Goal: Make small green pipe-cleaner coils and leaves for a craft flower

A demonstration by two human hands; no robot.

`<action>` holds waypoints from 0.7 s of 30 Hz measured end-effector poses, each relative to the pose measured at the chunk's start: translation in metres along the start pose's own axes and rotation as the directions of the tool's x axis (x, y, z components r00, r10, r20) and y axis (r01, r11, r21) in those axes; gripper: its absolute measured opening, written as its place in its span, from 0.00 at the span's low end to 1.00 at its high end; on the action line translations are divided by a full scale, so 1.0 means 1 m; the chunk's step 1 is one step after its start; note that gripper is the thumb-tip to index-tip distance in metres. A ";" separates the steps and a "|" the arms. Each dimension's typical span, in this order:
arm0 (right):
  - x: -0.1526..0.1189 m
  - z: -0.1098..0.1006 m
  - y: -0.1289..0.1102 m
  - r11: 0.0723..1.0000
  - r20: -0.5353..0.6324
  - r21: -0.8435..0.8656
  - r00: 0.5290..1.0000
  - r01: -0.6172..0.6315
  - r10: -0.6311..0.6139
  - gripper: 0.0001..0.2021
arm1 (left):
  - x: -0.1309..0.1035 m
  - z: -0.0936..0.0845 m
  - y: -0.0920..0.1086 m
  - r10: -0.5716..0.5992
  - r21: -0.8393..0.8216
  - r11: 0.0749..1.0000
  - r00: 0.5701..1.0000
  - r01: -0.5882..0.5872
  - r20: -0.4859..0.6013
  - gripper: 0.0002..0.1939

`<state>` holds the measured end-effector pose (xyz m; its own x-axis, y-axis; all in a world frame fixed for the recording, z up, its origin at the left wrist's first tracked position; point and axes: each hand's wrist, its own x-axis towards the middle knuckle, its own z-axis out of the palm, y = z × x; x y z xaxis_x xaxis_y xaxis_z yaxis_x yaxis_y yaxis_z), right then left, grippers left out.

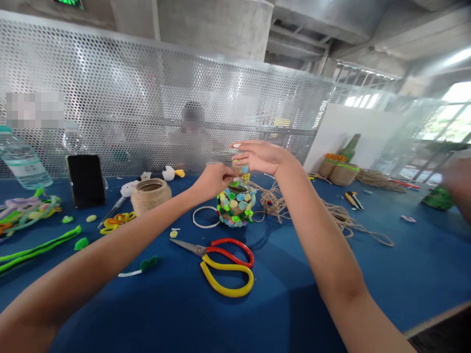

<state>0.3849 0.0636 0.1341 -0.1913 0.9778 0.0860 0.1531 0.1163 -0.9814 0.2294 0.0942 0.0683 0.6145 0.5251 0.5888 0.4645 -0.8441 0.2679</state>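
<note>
A small jar [237, 207] covered in green, yellow and blue fuzzy pieces stands upright on the blue table. My left hand [216, 180] is at its rim, fingertips pinched together over something too small to make out. Bright green bits show just below those fingertips. My right hand [263, 156] hovers over the jar, fingers stretched out and apart. A pale blue fuzzy piece [245, 169] is close beneath its fingers; whether it touches them I cannot tell. In front of the jar lie scissors [200, 251] with one red and one yellow handle.
A twine-wrapped jar [150, 193], a phone [86, 181] and a water bottle [24, 162] stand at left, near green pipe cleaners [40, 250]. Loose twine [275, 202] lies right of the jar. A box cutter [353, 200] rests further right. Another person's hand [458, 181] is at the right edge.
</note>
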 end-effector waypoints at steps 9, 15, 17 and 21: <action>0.003 -0.002 0.002 0.999 0.024 -0.045 0.999 -0.029 0.030 0.14 | 0.003 -0.005 -0.001 -0.003 0.054 0.999 1.000 0.005 -0.030 0.06; 0.005 0.008 0.000 0.999 0.124 0.028 0.992 -0.034 0.030 0.12 | 0.006 -0.006 0.003 0.094 0.047 0.995 0.976 -0.087 -0.197 0.15; 0.007 0.011 0.000 0.998 0.130 0.063 0.991 -0.023 0.015 0.11 | 0.007 -0.002 0.004 0.123 0.041 0.992 0.965 -0.116 -0.233 0.08; 0.000 -0.003 -0.001 0.998 0.251 0.004 0.966 0.062 -0.061 0.13 | 0.009 0.001 -0.002 0.078 -0.015 0.996 0.931 -0.089 -0.357 0.09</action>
<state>0.3872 0.0644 0.1352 -0.4372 0.8938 0.1000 0.1374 0.1763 -0.9747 0.2339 0.1008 0.0723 0.3807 0.3844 0.8410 0.3985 -0.8889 0.2259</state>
